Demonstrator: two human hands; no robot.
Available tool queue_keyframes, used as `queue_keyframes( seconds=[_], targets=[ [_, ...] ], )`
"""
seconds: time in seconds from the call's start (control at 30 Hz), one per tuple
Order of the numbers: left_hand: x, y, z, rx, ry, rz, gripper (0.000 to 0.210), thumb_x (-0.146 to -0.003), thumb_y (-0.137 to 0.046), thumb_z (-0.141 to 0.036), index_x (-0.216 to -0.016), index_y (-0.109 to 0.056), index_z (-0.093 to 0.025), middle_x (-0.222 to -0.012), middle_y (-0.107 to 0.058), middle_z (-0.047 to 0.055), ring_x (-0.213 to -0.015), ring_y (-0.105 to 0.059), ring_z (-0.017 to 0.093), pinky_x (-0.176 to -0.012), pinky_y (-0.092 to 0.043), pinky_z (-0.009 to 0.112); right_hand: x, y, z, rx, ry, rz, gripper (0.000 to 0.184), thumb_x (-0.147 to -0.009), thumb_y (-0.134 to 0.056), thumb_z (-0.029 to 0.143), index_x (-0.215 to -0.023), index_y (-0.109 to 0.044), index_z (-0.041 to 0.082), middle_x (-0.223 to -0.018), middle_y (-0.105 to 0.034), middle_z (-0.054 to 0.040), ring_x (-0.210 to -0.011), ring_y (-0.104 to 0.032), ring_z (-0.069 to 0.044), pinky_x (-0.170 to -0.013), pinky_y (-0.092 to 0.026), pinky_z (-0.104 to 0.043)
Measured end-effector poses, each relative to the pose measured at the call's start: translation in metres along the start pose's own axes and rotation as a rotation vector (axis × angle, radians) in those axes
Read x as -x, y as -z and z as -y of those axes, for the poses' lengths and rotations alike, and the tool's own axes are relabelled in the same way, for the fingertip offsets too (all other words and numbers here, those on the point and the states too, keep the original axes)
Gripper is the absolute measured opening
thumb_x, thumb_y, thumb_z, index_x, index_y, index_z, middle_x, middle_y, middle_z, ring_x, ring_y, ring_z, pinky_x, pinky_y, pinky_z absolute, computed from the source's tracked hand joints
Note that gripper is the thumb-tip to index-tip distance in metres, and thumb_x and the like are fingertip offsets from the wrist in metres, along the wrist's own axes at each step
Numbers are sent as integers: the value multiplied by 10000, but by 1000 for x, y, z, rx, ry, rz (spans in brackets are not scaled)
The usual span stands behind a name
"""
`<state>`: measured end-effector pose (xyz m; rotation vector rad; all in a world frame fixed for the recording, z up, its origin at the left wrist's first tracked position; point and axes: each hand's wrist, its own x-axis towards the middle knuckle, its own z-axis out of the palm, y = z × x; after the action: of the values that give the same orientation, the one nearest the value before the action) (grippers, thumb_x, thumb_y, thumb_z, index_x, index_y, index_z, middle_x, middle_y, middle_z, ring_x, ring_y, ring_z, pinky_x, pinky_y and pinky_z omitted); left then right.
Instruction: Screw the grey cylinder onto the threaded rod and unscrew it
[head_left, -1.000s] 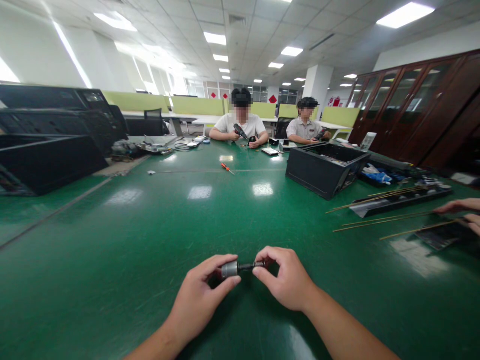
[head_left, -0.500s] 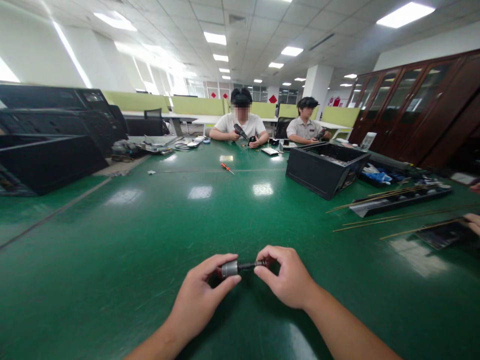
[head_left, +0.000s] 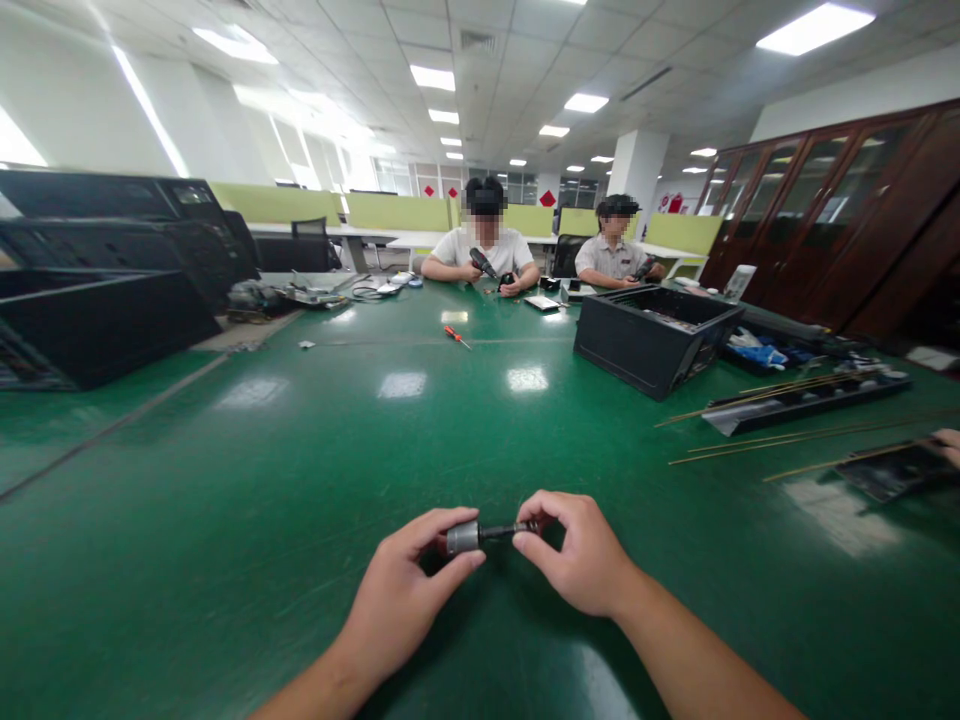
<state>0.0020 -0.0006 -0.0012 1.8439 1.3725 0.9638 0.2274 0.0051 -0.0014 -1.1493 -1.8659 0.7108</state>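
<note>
Low in the middle of the head view, my left hand [head_left: 401, 585] is closed with thumb and fingers around a grey metal cylinder with a dark shaft [head_left: 463, 537]. The shaft points to the right, out of the cylinder's end. At its far end, my right hand [head_left: 581, 555] pinches a small ridged piece, possibly a spring, between thumb and fingers. Fingertips hide part of that piece and the cylinder's left end. Both hands hold the part just above the green tabletop [head_left: 300, 560].
A red screwdriver [head_left: 455, 336] lies farther off. Dark computer cases stand left [head_left: 112, 325] and right [head_left: 652, 340]. Thin brass-coloured rods [head_left: 772, 440] and a metal channel [head_left: 810, 400] lie at right, near another person's hand [head_left: 951, 445]. Two people [head_left: 481, 245] sit opposite, holding tools.
The whole view has shifted slightly. My hands keep their grip on the cylinder and shaft, with the right fingers covering a little more of the ridged end.
</note>
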Motion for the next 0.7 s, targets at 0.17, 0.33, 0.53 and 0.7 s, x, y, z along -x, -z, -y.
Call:
queue_keyframes(
  seconds=[0.17, 0.33, 0.53, 0.7],
  targets=[
    [-1, -1, -1, -2, 3, -4, 305, -779, -724, -374, -1069, -719, -281, -1047, -730, 11, -966, -668, 226, -847, -509, 319, -1, 1, -1, -6, -3, 1, 10, -796, -665, 203, -798, -656, 198, -728, -686, 1, -681, -635, -158, -675, -451, -258],
    [-2, -1, 0, 3, 0, -6, 313, -777, -724, -375, -1075, -719, -279, -1051, -730, 15, -967, -666, 230, -859, -504, 331, -1, 1, -1, -9, -4, -5, 18, -793, -669, 205, -790, -653, 197, -716, -679, 7, -672, -630, -152, -671, -450, -255],
    [-1, -1, -2, 31, 21, -4, 304, -774, -722, -369, -1064, -719, -276, -1039, -729, 13, -948, -667, 221, -829, -504, 317, -1, 2, -1, -8, -7, -3, 12, -793, -666, 204, -794, -657, 197, -717, -681, 4, -673, -631, -154, -671, -452, -256],
    [-1, -1, -2, 34, 37, 6, 306, -774, -720, -367, -1068, -720, -281, -1035, -729, 8, -951, -665, 218, -812, -504, 306, -1, 2, -4, -15, 3, -5, 12, -796, -662, 204, -799, -654, 196, -723, -680, 1, -676, -628, -155, -668, -450, -255]
  ],
)
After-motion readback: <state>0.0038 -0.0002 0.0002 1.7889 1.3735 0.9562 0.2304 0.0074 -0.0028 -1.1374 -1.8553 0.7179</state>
